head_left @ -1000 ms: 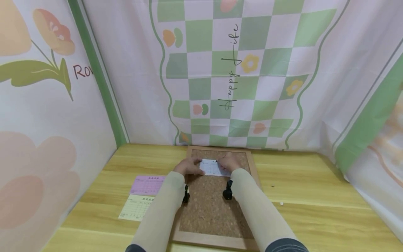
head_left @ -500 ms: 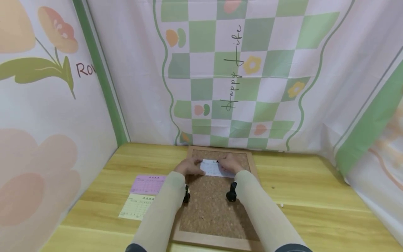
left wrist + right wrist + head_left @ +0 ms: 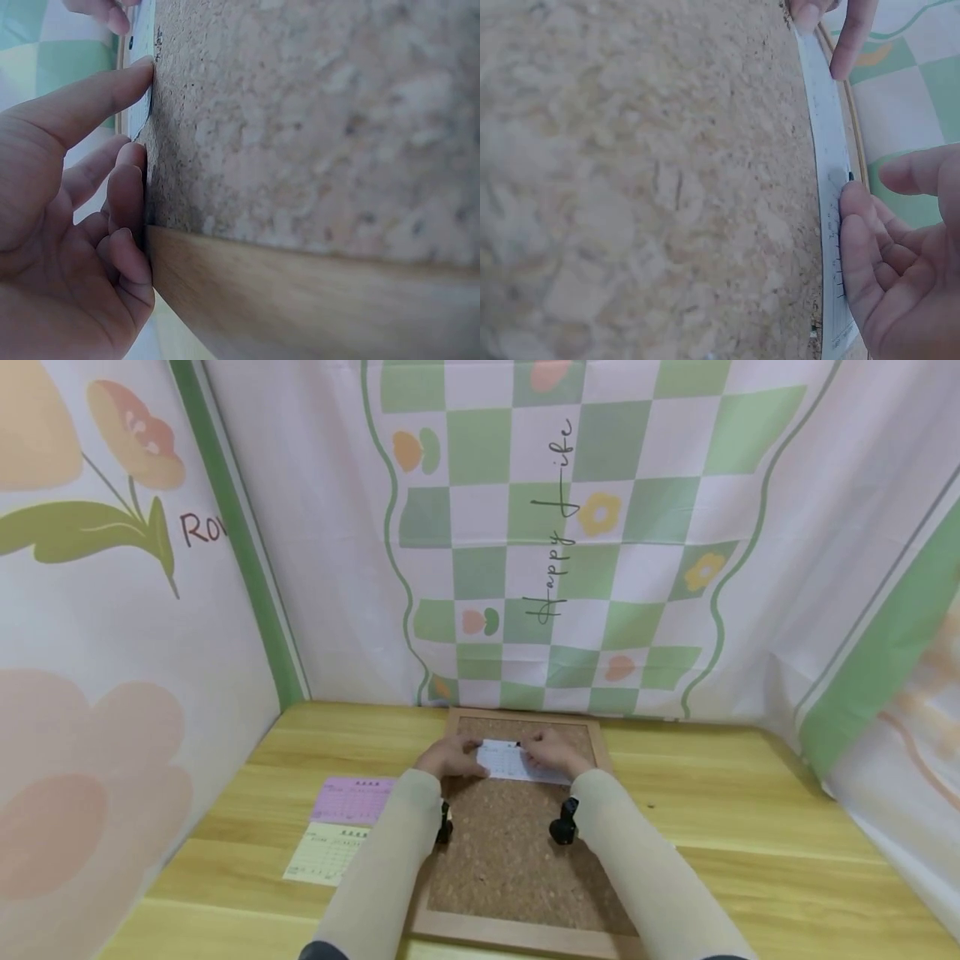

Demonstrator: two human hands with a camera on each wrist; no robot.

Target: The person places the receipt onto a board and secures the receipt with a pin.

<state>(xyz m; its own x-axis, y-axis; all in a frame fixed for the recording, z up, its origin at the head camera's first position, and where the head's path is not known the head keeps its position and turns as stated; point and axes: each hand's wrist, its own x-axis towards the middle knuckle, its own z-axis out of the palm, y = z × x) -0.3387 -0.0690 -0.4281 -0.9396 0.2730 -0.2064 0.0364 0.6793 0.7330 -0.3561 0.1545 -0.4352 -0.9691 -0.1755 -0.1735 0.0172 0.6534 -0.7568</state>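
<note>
At far left, a flower-printed cloth (image 3: 112, 635) carried the letters "Ro", the rest cut off at a green band. On the pale wood-grain table (image 3: 750, 777), a pink slip (image 3: 348, 802) lay just beyond a yellow slip (image 3: 322, 857); both had ruled lines, printing too small to read, and right ends covered by the left sleeve (image 3: 382, 877). The left hand (image 3: 453, 756) came next, thumb and forefinger spread across the left end of a white printed slip (image 3: 501, 760), the other fingers loosely curled. That white slip lay crosswise near the far end of a speckled brown corkboard (image 3: 510, 852), inside its smooth wooden frame (image 3: 598, 743); cork stretched from it to the near rail. Behind, a creased green-and-white checked cloth (image 3: 480, 443) read "Happy Life", running vertically. The right hand (image 3: 553, 752) touched the slip's right half with bent fingers, one fingertip standing apart, just beside a small dark dot (image 3: 850, 177), perhaps a pin. The tabletop ran on rightward past the frame.
</note>
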